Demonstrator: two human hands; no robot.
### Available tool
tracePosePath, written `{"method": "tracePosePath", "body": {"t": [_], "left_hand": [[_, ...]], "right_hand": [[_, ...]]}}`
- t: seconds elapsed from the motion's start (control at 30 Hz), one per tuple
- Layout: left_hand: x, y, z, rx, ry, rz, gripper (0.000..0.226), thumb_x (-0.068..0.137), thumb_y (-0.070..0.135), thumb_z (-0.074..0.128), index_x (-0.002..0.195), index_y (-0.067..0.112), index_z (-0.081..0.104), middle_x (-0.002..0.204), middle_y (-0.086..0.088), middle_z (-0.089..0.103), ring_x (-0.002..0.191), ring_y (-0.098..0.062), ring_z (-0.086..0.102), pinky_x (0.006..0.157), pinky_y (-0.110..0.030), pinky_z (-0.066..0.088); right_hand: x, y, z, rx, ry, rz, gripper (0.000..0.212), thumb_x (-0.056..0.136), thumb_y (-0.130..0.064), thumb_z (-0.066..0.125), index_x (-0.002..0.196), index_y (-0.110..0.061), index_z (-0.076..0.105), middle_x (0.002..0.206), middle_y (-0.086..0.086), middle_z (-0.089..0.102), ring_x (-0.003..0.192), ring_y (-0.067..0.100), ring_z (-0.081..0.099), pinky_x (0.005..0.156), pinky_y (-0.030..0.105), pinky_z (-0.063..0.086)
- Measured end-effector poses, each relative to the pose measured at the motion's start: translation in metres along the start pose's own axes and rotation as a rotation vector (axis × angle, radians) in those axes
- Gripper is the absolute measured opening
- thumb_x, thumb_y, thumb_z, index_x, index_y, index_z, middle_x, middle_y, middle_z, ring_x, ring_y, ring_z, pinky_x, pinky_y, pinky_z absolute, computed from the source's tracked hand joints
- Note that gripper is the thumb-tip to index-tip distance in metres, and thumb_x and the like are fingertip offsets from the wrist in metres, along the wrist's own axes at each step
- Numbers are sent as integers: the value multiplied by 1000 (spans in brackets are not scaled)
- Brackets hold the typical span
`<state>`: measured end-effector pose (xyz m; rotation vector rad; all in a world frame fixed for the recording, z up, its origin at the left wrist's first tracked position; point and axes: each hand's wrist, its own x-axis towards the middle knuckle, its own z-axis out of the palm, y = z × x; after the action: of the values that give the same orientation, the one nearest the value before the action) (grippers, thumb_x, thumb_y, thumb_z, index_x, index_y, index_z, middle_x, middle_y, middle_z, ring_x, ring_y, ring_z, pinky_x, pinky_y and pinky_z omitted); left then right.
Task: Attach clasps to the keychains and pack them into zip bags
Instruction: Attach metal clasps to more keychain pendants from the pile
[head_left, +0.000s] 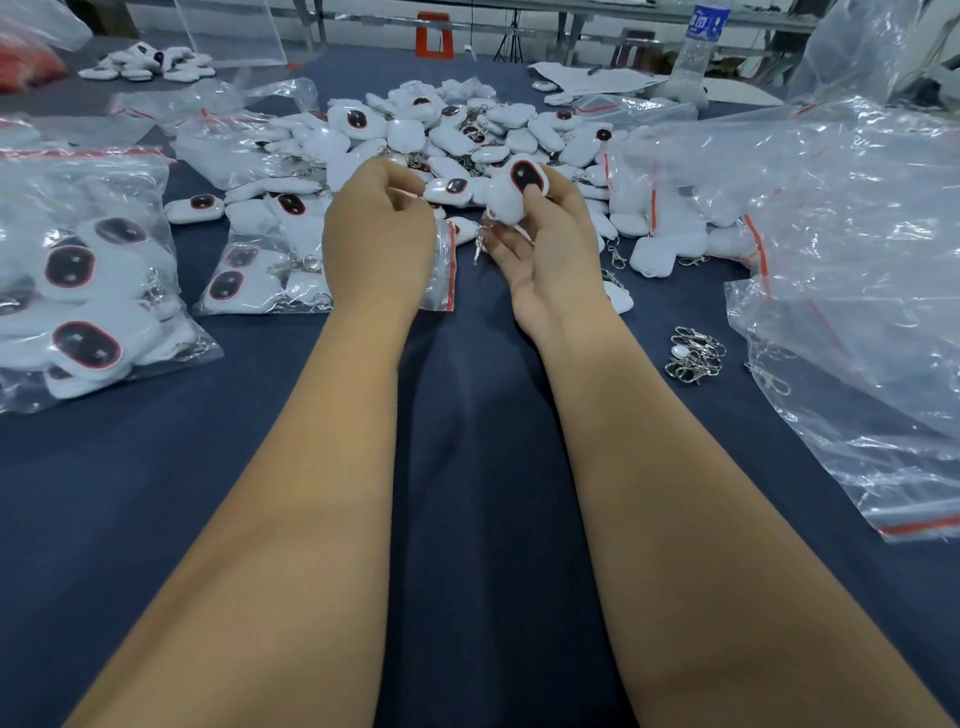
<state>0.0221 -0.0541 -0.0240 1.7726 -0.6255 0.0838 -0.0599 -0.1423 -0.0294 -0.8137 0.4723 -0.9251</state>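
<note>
While your right hand (540, 244) grips one white keychain (511, 195) between thumb and fingers, its dark red-rimmed face turned up toward you, a metal clasp (480, 244) hangs from its lower end just beside your palm; the keychain's long axis runs roughly from that clasp end up and away to the right. Your left hand (376, 228) is curled, back toward the camera — whether it pinches anything, you cannot tell from here; it sits just left of the clasp, close to touching. The joining point lies between both hands, nearer the right. Loose clasps (696, 353) lie well apart on the cloth to your right; the unpacked pile (452, 130) is just beyond your fingers; filled zip bags (83, 275) sit left, empty ones (857, 260) right. A water bottle (698, 36) at the far edge carries a blue label — its writing is too blurred to read.
</note>
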Motion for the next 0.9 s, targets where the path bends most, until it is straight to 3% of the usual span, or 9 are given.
{"method": "tracePosePath", "body": {"t": [0.1,0.2,0.3,0.4,0.5,0.53,0.63,0.8,0.9], "left_hand": [[-5,-2,1,295,-101,78,20,83,22,54,102,25,59,94,7,64,94,-21,59,72,-31,41],[-12,-5,7,452,-205,150,35,81,26,63,115,20,56,105,-3,65,100,-27,58,73,-33,41],[-11,-5,6,456,-220,133,41,80,12,62,121,18,56,109,-6,66,103,-27,58,77,-33,45],[-9,-2,4,330,-148,51,36,84,15,59,120,14,58,110,-7,67,104,-26,60,80,-31,45],[-6,1,2,184,-71,-30,26,88,30,61,108,15,64,100,0,66,96,-23,60,85,-32,47],[-5,1,2,160,-68,-43,19,88,33,61,94,16,66,85,4,64,86,-21,58,79,-31,46],[-7,0,1,107,-87,-53,31,87,27,60,62,10,65,43,6,49,54,-17,47,57,-32,40],[-7,2,0,-13,-33,-109,24,75,8,53,55,16,62,49,7,53,51,-7,48,54,-25,45],[-7,0,2,-82,-87,-152,12,77,12,57,65,14,61,68,-6,66,70,-26,65,68,-38,58]], "right_hand": [[-2,0,1,31,-11,3,28,102,-8,48,129,-10,52,95,12,63,72,24,64,70,30,58],[-5,0,2,57,-46,15,23,101,-2,46,122,-9,50,100,19,61,78,30,63,68,30,59],[-5,1,4,47,-73,41,25,101,1,44,125,-5,47,99,21,61,81,32,63,75,32,57],[-4,2,6,87,-107,81,32,103,1,38,135,2,41,107,23,61,86,31,64,89,40,54],[-6,3,10,132,-188,101,26,105,-2,34,129,1,43,103,25,61,83,31,66,82,39,57],[-6,4,10,130,-204,109,23,105,-3,34,126,0,44,98,23,63,81,29,67,78,36,58],[-4,8,11,118,-205,126,18,105,-4,37,120,-2,46,93,20,64,78,28,67,81,36,57],[-3,11,10,116,-199,125,14,103,0,39,111,2,50,94,21,65,86,30,66,90,39,54],[-1,12,13,164,-142,142,19,103,-1,41,120,1,48,98,22,63,89,31,64,96,44,50]]}}
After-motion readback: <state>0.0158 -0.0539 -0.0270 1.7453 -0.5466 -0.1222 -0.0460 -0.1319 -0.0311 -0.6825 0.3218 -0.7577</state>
